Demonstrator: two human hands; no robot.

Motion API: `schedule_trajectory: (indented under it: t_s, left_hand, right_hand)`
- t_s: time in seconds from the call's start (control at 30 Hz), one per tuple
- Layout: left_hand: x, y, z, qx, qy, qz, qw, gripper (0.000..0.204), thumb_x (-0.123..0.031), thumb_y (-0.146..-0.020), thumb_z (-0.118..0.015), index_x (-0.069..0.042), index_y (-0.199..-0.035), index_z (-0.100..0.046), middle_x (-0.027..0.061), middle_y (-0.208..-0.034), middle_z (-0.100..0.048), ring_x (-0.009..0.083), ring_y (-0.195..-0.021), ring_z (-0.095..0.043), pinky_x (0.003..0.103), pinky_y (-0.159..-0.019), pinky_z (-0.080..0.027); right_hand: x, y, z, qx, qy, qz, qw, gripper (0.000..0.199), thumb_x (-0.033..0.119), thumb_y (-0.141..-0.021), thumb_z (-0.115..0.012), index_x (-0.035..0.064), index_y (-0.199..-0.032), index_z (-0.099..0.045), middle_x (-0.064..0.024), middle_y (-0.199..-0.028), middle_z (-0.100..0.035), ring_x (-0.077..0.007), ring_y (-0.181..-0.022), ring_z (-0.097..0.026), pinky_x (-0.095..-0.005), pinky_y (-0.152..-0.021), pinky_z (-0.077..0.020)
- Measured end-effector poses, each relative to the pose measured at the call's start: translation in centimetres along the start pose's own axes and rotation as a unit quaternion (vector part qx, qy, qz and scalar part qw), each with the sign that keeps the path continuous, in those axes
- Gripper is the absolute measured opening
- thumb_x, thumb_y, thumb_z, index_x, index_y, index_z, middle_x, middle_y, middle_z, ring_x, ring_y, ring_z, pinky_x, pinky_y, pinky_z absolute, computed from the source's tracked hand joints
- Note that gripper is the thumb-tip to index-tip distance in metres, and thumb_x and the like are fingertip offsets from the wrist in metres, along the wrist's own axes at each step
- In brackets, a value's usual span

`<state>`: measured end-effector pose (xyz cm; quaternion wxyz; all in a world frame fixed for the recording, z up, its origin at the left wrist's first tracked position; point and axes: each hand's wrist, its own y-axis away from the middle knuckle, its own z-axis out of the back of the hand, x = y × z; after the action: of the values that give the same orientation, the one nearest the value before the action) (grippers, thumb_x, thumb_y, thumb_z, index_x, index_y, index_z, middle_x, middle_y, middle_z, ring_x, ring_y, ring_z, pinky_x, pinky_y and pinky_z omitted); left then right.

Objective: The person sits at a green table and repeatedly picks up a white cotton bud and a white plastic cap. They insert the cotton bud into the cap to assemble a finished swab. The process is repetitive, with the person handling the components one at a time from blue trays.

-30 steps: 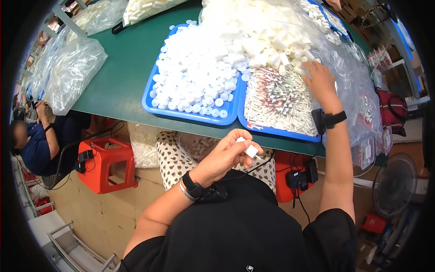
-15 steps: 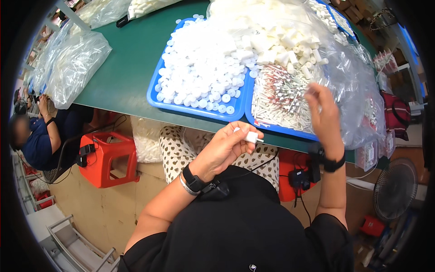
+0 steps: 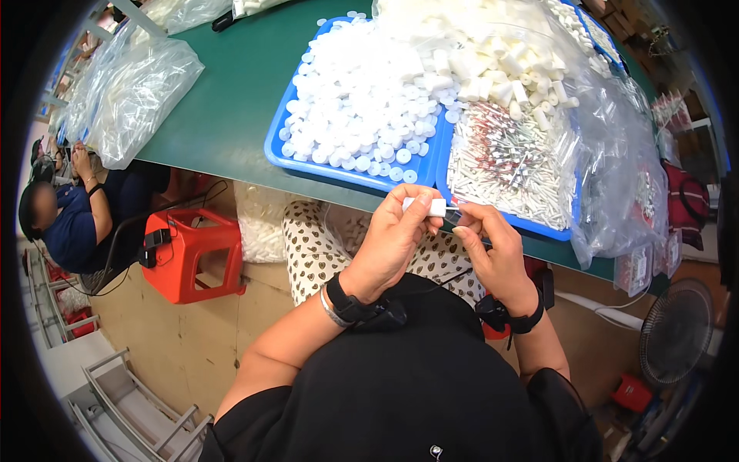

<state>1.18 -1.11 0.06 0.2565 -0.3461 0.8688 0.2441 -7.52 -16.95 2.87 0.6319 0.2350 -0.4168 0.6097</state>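
My left hand (image 3: 392,239) is closed in a pinch on a small white cylindrical piece (image 3: 436,206), just over the near edge of the blue trays. A thin pin stands out from the piece's right end. My right hand (image 3: 499,258) meets it from the right, thumb and fingers pinched around the pin's end. Whatever small part these fingers hold is mostly hidden. Beyond the left hand, a blue tray (image 3: 277,154) carries a heap of white translucent discs (image 3: 339,115). Beside it, another blue tray (image 3: 539,228) holds thin white pins (image 3: 493,177), some with reddish parts.
Cream foam-like cylinders (image 3: 516,65) are heaped behind the pins. Clear plastic bags lie right (image 3: 616,177) and left (image 3: 146,92) on the green table (image 3: 231,100). A red stool (image 3: 192,258) and a seated person (image 3: 77,223) are at left; a fan (image 3: 677,331) stands at right.
My right hand has come down and left from over the pin tray to the white piece in my left hand. The left hand still holds it. The whole view has shifted slightly.
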Motion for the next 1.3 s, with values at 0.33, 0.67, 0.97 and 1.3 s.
schedule_trajectory:
  t_s: [0.33, 0.67, 0.97, 1.3]
  left_hand:
    - [1.5, 0.2, 0.0, -0.032, -0.258, -0.136, 0.956, 0.014, -0.015, -0.102, -0.054, -0.003, -0.11, -0.053, 0.0055, -0.104, -0.059, 0.0085, -0.085, -0.054, 0.024, -0.077, -0.048]
    - [2.1, 0.9, 0.5, 0.098, -0.358, -0.177, 0.911, 0.035, -0.005, -0.096, -0.057, -0.004, -0.13, -0.05, 0.0099, -0.137, -0.044, 0.0185, -0.116, -0.052, 0.033, -0.102, -0.041]
    - [1.5, 0.6, 0.3, 0.157, -0.193, -0.079, 0.966, 0.038, -0.011, -0.1, -0.051, -0.001, -0.137, -0.05, 0.0149, -0.151, -0.039, 0.0243, -0.139, -0.04, 0.038, -0.115, -0.031]
    - [0.8, 0.3, 0.8, 0.106, 0.115, 0.12, 0.98, 0.056, -0.028, -0.104, -0.04, 0.001, -0.15, -0.031, 0.0133, -0.152, -0.04, 0.0217, -0.139, -0.039, 0.037, -0.115, -0.032]
  right_hand:
    - [0.2, -0.3, -1.0, -0.025, 0.05, 0.059, 0.997, 0.025, 0.002, -0.088, -0.068, -0.0043, -0.112, -0.06, -0.0149, -0.092, -0.062, -0.0208, -0.066, -0.061, -0.0311, -0.058, -0.0492]
    - [-0.1, -0.4, -0.7, 0.057, 0.013, 0.094, 0.994, 0.021, -0.004, -0.086, -0.063, -0.0017, -0.107, -0.06, -0.0174, -0.096, -0.063, -0.0352, -0.081, -0.065, -0.0394, -0.069, -0.0521]
    - [-0.4, 0.0, -2.4, 0.026, -0.012, 0.081, 0.996, 0.024, -0.002, -0.087, -0.062, -0.0008, -0.111, -0.058, -0.0193, -0.101, -0.063, -0.0395, -0.088, -0.065, -0.0413, -0.072, -0.0524]
    - [-1.1, -0.4, -2.6, -0.012, 0.145, 0.142, 0.979, 0.025, 0.007, -0.087, -0.067, 0.0019, -0.11, -0.057, -0.0165, -0.1, -0.06, -0.0357, -0.082, -0.064, -0.0406, -0.066, -0.0528]
